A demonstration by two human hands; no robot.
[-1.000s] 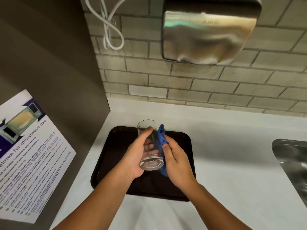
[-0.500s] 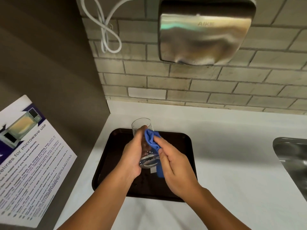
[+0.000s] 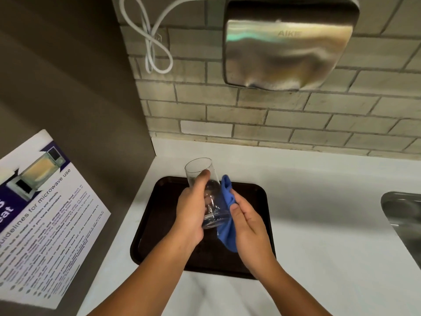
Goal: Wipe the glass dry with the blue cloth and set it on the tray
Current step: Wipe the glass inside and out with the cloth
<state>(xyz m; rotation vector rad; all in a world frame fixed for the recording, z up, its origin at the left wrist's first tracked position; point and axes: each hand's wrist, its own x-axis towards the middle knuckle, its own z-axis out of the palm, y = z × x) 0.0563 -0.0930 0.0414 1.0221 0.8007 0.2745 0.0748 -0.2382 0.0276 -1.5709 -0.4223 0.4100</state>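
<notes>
A clear drinking glass [image 3: 200, 173] is held tilted above the dark brown tray [image 3: 157, 226], its mouth pointing away from me and its base toward me. My left hand [image 3: 190, 213] grips the glass around its left side, thumb near the rim. My right hand [image 3: 247, 224] presses the blue cloth [image 3: 227, 215] against the right side of the glass. The cloth runs along the glass wall and hangs down below its base.
The tray lies on a white counter [image 3: 319, 213] against a tiled wall. A steel sink [image 3: 403, 215] is at the right edge. A metal hand dryer [image 3: 289, 44] and a looped white cable [image 3: 157, 42] hang on the wall. A microwave poster [image 3: 38, 213] is on the left panel.
My right hand has slid the cloth back from the top of the glass toward its right side and base. The glass stays in my left hand over the tray.
</notes>
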